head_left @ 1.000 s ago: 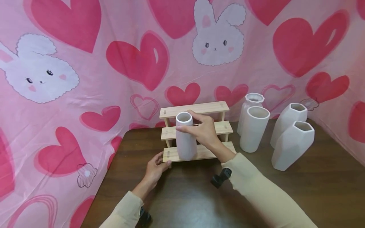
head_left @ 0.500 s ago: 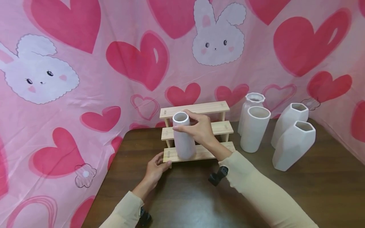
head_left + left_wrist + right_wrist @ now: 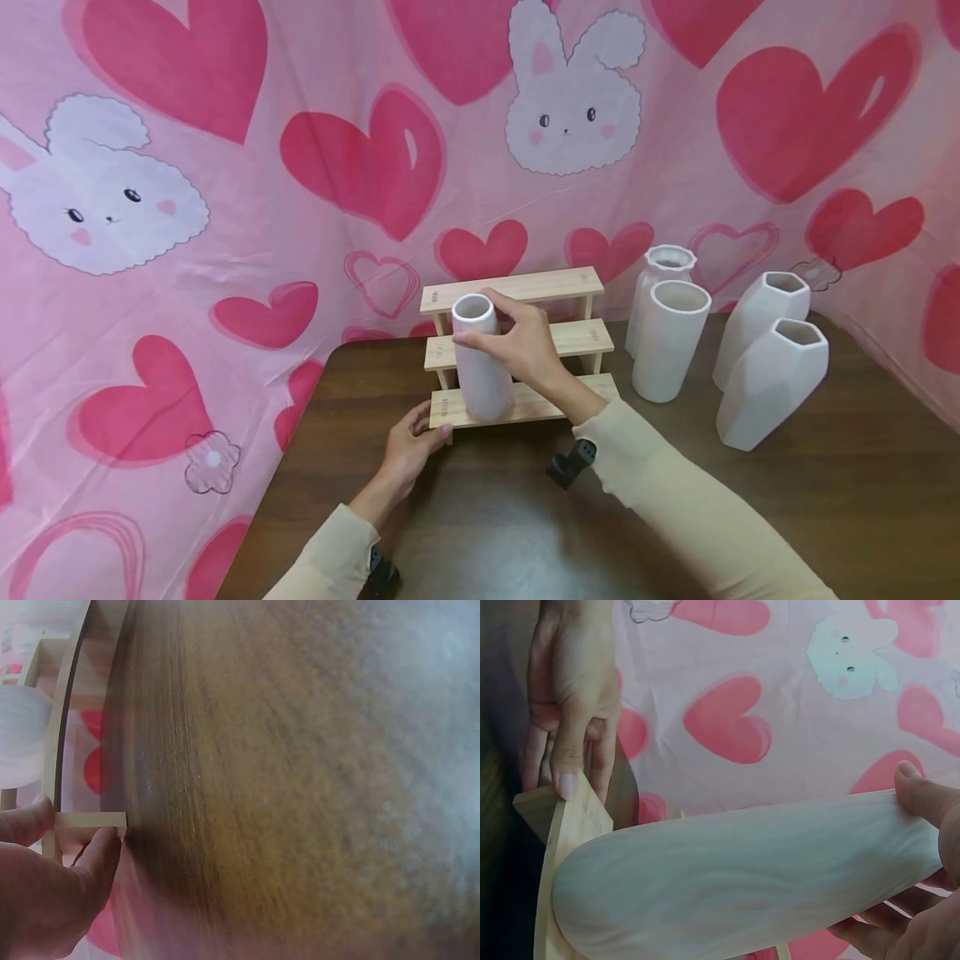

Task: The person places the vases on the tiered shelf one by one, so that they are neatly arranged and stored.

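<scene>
A white rounded vase point(image 3: 483, 375) stands on the lowest step of a three-tier wooden stand point(image 3: 551, 402), left of the step's middle. My right hand point(image 3: 525, 343) grips the vase near its rim, thumb on the near side and fingers behind. In the right wrist view the vase point(image 3: 742, 877) meets the board at its base. My left hand point(image 3: 408, 450) holds the left end of the lowest step. The left wrist view shows that hand point(image 3: 52, 885) with its thumb on the board and its fingers around the stand's short leg point(image 3: 91, 820).
To the right stand a ruffled-rim vase point(image 3: 637, 308), a tall cylindrical vase point(image 3: 667, 358) and two faceted vases point(image 3: 768, 387) point(image 3: 738, 325), all white, on the brown table point(image 3: 480, 533). A pink cloth point(image 3: 465, 167) with hearts and rabbits hangs close behind the stand.
My right hand has shifted the vase slightly left along the lowest step. The left hand keeps its hold on the step's end, and the stand has hardly moved.
</scene>
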Demonstrator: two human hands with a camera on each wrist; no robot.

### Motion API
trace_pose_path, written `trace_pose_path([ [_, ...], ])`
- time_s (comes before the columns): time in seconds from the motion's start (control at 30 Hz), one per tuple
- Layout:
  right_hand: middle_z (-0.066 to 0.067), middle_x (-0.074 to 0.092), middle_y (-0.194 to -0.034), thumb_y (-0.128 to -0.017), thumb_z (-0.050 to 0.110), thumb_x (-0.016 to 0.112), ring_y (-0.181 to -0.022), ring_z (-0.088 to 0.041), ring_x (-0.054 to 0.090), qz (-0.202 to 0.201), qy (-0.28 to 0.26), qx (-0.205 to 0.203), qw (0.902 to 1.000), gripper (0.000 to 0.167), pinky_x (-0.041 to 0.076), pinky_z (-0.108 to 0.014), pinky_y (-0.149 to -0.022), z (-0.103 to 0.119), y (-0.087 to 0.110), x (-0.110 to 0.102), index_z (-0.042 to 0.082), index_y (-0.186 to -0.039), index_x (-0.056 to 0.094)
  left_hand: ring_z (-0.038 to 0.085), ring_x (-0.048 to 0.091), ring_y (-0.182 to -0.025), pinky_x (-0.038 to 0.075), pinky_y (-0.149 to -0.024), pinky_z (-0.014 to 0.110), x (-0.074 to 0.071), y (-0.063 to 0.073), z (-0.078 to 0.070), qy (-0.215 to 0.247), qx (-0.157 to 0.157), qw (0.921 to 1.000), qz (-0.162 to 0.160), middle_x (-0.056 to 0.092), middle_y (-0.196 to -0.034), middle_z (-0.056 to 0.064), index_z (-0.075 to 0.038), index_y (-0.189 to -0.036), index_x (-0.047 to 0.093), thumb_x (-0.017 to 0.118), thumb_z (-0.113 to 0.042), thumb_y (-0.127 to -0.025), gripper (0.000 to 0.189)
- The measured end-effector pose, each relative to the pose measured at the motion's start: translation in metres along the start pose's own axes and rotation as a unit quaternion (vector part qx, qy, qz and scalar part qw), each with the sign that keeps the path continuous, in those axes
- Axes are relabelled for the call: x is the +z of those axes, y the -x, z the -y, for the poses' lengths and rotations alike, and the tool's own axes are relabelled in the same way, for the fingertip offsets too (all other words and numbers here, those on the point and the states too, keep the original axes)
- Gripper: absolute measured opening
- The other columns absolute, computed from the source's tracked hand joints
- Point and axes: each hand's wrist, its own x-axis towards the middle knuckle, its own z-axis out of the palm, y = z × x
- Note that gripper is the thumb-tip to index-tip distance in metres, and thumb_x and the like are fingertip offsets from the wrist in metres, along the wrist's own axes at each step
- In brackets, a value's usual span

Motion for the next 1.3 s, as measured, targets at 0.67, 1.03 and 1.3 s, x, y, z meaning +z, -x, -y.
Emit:
trace_pose_path([
  [0.67, -0.009, 0.065, -0.118, -0.075, 0.019, 0.085, -0.108, -0.024, 0.062, 0.013, 0.01, -0.012, 0.9998, 0.076, 0.051, -0.037, -0.096, 0.002, 0.012, -0.01, 0.008, -0.14, 0.048, 0.017, 0.064, -0.09, 0.057, -0.082, 0.029, 0.002, 0.0, 0.001, -0.009, 0.002, 0.9999, -0.007, 0.062, -0.118, 0.023, 0.0, -0.14, 0.044, 0.069, -0.004, -0.088, 0.058],
  [1.03, -0.012, 0.055, -0.135, -0.076, 0.023, 0.084, -0.123, -0.023, 0.053, 0.019, 0.058, 0.003, 0.9981, 0.081, 0.044, -0.045, -0.103, -0.003, 0.032, -0.046, 0.012, -0.145, 0.043, 0.017, 0.064, -0.091, 0.056, -0.083, 0.029, 0.001, 0.0, 0.002, -0.006, 0.002, 1.0, -0.007, 0.06, -0.12, 0.025, 0.001, -0.141, 0.043, 0.069, -0.004, -0.088, 0.059],
  [1.3, -0.01, 0.06, -0.129, -0.079, 0.018, 0.081, -0.121, -0.024, 0.054, -0.024, 0.07, -0.034, 0.9967, 0.071, 0.046, -0.047, -0.101, -0.016, 0.047, -0.081, 0.012, -0.141, 0.049, 0.02, 0.065, -0.092, 0.056, -0.085, 0.031, 0.0, 0.0, 0.002, -0.003, 0.002, 1.0, -0.007, 0.06, -0.12, 0.025, 0.0, -0.141, 0.044, 0.069, -0.003, -0.087, 0.059],
])
